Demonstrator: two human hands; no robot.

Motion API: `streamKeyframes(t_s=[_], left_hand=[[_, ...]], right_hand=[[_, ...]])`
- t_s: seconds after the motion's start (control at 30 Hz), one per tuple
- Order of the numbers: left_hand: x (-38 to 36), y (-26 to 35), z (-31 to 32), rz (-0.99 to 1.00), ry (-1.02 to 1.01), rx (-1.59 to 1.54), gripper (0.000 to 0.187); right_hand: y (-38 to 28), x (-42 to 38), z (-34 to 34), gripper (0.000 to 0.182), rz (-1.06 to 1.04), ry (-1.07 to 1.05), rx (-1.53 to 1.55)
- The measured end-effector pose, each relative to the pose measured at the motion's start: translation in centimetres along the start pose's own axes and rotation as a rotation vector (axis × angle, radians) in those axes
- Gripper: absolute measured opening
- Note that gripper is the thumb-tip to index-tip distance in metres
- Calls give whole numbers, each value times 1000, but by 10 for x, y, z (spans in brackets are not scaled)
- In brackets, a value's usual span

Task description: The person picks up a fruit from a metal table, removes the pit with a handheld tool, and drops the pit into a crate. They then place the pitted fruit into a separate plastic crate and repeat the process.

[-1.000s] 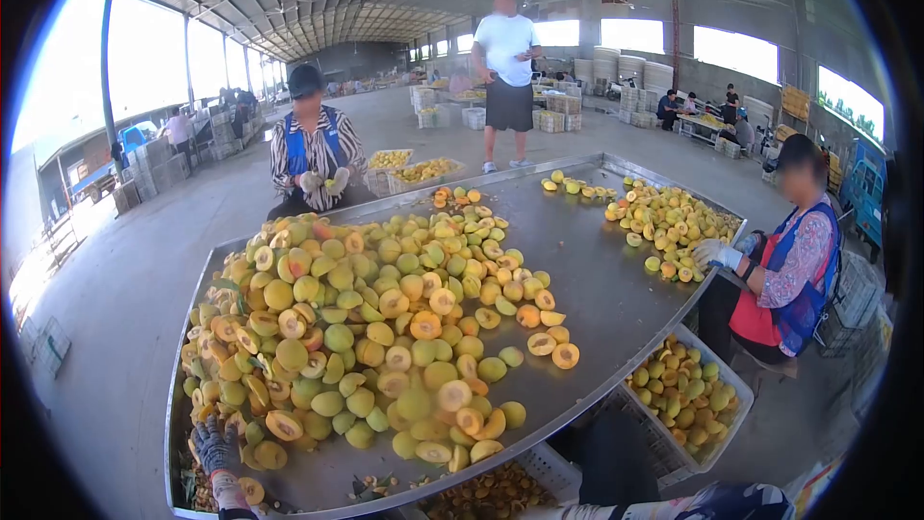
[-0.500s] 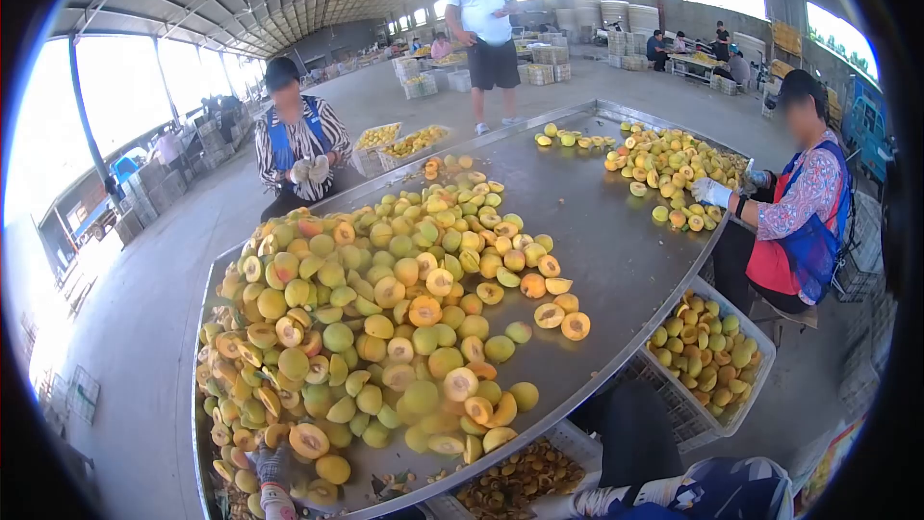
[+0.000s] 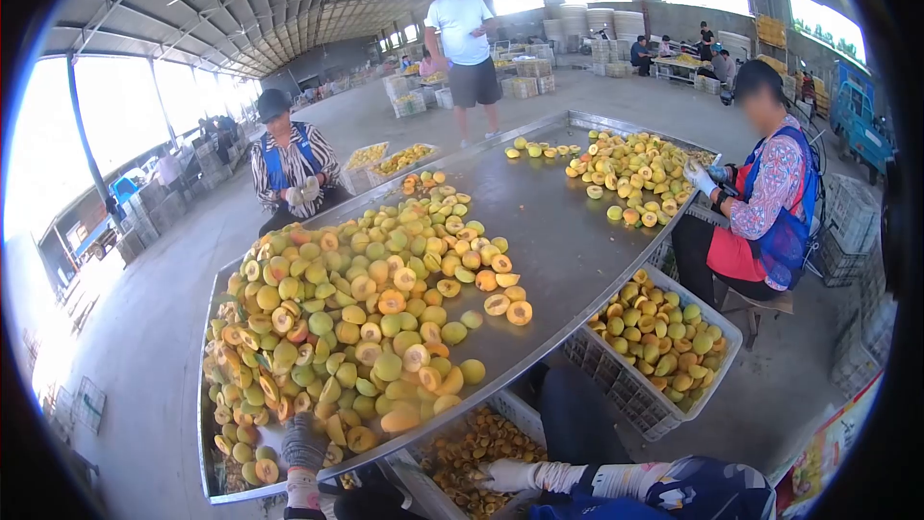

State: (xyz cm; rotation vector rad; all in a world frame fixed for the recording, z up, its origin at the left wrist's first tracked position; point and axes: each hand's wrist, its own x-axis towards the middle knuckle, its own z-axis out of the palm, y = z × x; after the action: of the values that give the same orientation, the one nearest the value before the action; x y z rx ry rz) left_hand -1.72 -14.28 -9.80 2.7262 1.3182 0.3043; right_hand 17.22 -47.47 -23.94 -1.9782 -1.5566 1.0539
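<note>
Many yellow-green apricots (image 3: 332, 327), a lot of them halved, lie heaped on a metal-topped table (image 3: 539, 221) with a raised rim. My left hand (image 3: 304, 443), in a grey glove, reaches over the near rim to the front edge of this heap. Its fingers stretch away from me beside several halves, and no fruit shows in it. Lower, at the table's front edge, my right hand (image 3: 508, 475) in a white glove is over a crate of brown pits and scraps (image 3: 472, 448). Its fingers are apart, with the tips among the brown pieces.
A crate (image 3: 626, 400) full of apricot halves stands right of my knee. Across the table sits a person in a striped top (image 3: 289, 169); another in a blue vest (image 3: 784, 197) handles a second pile (image 3: 630, 173) at right. Someone in a white shirt (image 3: 460, 29) stands behind.
The view has shifted. My left hand has moved right along the near edge of the heap. My right hand, barely visible before, now shows over the crate of pits.
</note>
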Motion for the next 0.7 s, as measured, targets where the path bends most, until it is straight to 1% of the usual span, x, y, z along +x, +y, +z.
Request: streamKeyframes(t_s=[0.03, 0.07, 0.1, 0.13, 0.17, 0.2, 0.23, 0.27, 0.3, 0.33, 0.37, 0.4, 0.43, 0.47, 0.5, 0.53, 0.57, 0.6, 0.63, 0.67, 0.7], left_hand=[[12, -13, 24, 35, 114, -425, 57], [4, -31, 46, 39, 224, -837, 60], [-17, 3, 21, -4, 325, -1190, 63], [-30, 22, 10, -31, 331, -1493, 61], [-47, 43, -9, -100, 275, -1582, 55], [-58, 60, -17, -134, 202, -1750, 53], [-68, 71, -20, -190, -25, -1959, 55], [-77, 81, -7, -289, -22, -2145, 54], [-81, 82, 18, -76, 190, -1494, 56], [-98, 97, 18, -88, 99, -1563, 56], [-114, 112, 18, -107, 8, -1628, 57], [-130, 140, -7, -386, -340, -2403, 55], [-139, 149, 2, -450, -376, -2377, 61], [-145, 155, 10, -508, -413, -2350, 66], [-151, 160, 15, -478, -448, -2320, 66], [-154, 166, 19, -556, -408, -2322, 66], [-157, 171, 21, -635, -367, -2322, 66], [-159, 173, 21, -715, -325, -2318, 66], [-160, 157, 33, -463, -568, -2427, 67], [-164, 156, 49, -421, -373, -2209, 67], [-165, 169, 51, -371, -196, -1984, 68]], right_hand=[[-3, -7, -12, 53, 83, 27, 22], [-13, -17, -31, 56, 162, 26, 54], [-33, -37, -53, 53, 84, 180, 110], [-29, -35, -54, 48, 147, 260, 161], [-41, -40, -65, 43, 62, 394, 239], [-45, -34, -69, 35, 1, 422, 287], [-52, -34, -69, 29, -10, 434, 476], [-71, -39, -76, 24, 18, 392, 631], [-85, -43, -77, 23, -1, 357, 742], [-93, -47, -75, 23, -20, 346, 848], [-97, -51, -71, 22, -55, 340, 776], [-98, -54, -68, 22, -94, 345, 699], [-96, -58, -64, 22, -132, 356, 620], [-91, -60, -58, 22, -99, 354, 616], [-89, -61, -57, 21, -71, 354, 606], [-89, -61, -56, 21, -45, 354, 595], [-90, -64, -60, 24, 59, 329, 723], [-91, -63, -62, 26, 18, 398, 715], [-90, -61, -62, 29, -20, 467, 706], [-94, -60, -64, 36, -126, 551, 601], [-98, -59, -67, 43, -222, 642, 489]])
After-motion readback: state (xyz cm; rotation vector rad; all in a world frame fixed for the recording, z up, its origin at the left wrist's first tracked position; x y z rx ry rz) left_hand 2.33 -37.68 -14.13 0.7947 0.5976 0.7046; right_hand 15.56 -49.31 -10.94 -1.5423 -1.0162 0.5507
